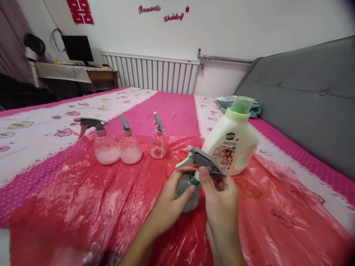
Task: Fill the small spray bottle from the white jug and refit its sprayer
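Note:
My left hand (173, 199) wraps round the clear round body of a small spray bottle (188, 195) standing on the red plastic sheet (83, 207). My right hand (219, 195) grips the bottle's grey trigger head (203, 160) at the green collar, thumb on the neck. Just behind stands a cream detergent jug (233, 144) with a green cap, touching neither hand.
Three more clear spray bottles (107, 142) (129, 144) (158, 140) with grey and pink triggers stand in a row at the sheet's far edge, holding pale liquid. The sheet covers a pink bed. A grey headboard (305, 99) rises at right, folded cloth (226, 103) beside it, a radiator behind.

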Demonstrator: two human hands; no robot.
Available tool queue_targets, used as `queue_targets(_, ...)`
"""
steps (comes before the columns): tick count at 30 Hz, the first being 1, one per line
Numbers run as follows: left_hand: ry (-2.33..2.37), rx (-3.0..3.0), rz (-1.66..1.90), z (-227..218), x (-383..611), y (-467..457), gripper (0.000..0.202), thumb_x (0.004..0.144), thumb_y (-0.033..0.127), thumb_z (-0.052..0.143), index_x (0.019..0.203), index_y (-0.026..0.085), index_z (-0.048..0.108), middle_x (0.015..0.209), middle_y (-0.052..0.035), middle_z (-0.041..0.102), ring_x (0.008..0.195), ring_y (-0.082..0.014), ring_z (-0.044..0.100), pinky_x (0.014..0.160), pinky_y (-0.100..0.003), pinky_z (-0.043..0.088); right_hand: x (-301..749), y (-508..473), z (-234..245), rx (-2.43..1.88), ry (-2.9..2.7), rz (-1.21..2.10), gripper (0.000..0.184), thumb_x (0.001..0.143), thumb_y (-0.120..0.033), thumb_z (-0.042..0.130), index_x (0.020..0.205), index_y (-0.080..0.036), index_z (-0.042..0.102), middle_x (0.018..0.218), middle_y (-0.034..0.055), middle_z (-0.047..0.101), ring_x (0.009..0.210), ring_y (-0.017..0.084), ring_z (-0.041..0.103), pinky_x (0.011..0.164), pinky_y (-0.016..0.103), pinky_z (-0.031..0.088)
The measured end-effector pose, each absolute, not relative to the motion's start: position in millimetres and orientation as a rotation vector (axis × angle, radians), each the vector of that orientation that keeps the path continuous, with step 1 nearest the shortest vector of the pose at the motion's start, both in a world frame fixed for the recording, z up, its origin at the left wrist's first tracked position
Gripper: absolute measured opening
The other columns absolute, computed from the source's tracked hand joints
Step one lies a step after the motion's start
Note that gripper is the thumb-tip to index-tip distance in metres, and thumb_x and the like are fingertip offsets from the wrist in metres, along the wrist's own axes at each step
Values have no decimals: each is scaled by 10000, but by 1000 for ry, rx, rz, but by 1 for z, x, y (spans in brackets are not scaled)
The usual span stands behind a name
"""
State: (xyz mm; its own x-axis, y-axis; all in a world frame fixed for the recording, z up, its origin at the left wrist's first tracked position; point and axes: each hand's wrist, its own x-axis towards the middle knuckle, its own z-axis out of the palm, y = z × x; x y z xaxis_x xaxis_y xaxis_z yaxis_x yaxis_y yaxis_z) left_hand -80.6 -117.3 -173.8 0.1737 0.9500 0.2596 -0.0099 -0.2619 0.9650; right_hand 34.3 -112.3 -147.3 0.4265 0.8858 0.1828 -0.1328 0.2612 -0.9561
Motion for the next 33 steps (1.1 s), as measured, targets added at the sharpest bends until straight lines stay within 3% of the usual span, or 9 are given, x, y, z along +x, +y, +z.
queue_targets(8,941,1486,1266,-173,-80,-118,349,989,355,654,1326,276,606,1421,-63,632,1363,-296,545,1190,-445,375,35,-113,-147,-1091,-872,778,402,726,-495,854,955,-174,776,988,107,795,992,263,722,957,437,526)
queue_targets(16,937,1491,1270,-171,-80,-119,341,982,328,651,1315,268,613,1425,-71,631,1334,-293,565,1184,-453,379,37,-113,-151,-1057,-887,788,432,782,-464,819,1094,-171,763,1105,129,790,1032,258,730,952,427,542)
queue_targets(23,942,1547,1259,-169,-80,-118,299,987,306,627,1279,240,613,1370,-86,649,1289,-291,583,1154,-462,402,34,-112,-146,-1010,-778,825,458,740,-460,855,1062,-156,737,1014,111,795,1006,243,727,945,418,543)
queue_targets(28,936,1576,1247,-169,-78,-117,300,979,292,633,1273,237,614,1335,-76,671,1253,-282,614,1137,-441,423,37,-110,-143,-955,-726,913,406,803,-529,778,1011,-187,715,1022,79,774,990,214,716,931,394,546)
queue_targets(33,892,1545,1267,-172,-78,-117,316,985,303,635,1297,255,616,1371,-73,667,1290,-291,606,1141,-439,427,37,-112,-143,-949,-708,1041,461,774,-557,791,1047,-199,696,1091,80,757,1070,225,702,968,405,545)
